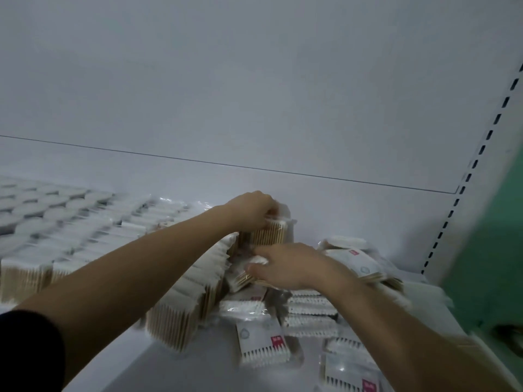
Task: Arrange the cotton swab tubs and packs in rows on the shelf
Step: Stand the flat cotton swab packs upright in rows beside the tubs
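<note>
The left hand (252,208) reaches to about 12 o'clock of the pile and its fingers curl over the top of an upright pack (267,232), gripping it at the white tips. This pack stands at the far end of a row of standing packs (198,281), which runs from 7 o'clock toward the hand. The wooden sticks of the row show at its near end.

The right hand (285,265) is just in front of the left one, palm down. Its thumb and fingers pinch a tilted pack (243,274) that leans against the row. The picture is blurred here, so the exact hold of the fingertips I cannot tell.

At 9 o'clock more standing packs (85,239) fill the shelf (181,366) in rows, and behind them, at 10 o'clock, are round white tubs (34,205), also in rows.

At 3 to 5 o'clock loose packs (263,343) lie flat in a heap, some overlapping; several show a small red label. One stack (356,264) lies just right of the right hand.

The back panel (254,94) is white, and at 2 o'clock a slotted upright (464,182) runs along its edge. A dark sleeve (25,349) covers the left upper arm.
</note>
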`<state>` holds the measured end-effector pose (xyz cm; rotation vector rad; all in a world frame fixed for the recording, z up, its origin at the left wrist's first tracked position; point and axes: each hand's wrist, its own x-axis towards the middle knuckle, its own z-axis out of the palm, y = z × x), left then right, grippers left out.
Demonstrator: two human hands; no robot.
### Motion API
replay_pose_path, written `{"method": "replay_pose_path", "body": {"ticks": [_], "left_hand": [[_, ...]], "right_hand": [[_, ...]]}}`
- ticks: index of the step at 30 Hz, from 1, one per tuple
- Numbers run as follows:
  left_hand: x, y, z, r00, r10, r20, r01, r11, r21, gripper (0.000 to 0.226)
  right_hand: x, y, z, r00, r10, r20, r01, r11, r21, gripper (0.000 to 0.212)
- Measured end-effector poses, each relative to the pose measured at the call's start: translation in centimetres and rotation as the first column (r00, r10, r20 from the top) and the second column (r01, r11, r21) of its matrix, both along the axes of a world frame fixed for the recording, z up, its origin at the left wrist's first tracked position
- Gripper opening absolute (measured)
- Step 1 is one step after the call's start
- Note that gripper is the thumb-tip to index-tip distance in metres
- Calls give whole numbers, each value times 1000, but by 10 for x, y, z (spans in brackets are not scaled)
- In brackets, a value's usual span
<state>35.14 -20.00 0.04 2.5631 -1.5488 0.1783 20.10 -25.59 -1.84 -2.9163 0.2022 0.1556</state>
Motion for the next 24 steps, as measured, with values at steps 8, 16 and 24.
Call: {"method": "replay_pose_path", "body": {"ticks": [8,16,24], "left_hand": [[3,-2,-3,988,-145,57,135,979,150,51],[10,4,-15,947,-213,242,190,975,114,46],[16,9,-19,924,-203,324,180,979,99,49]], "right_hand": [[-6,9,7,997,-45,-55,48,998,51,44],[-1,12,5,985,-104,-135,115,990,79,57],[2,12,6,983,-116,-143,136,980,145,59]]}}
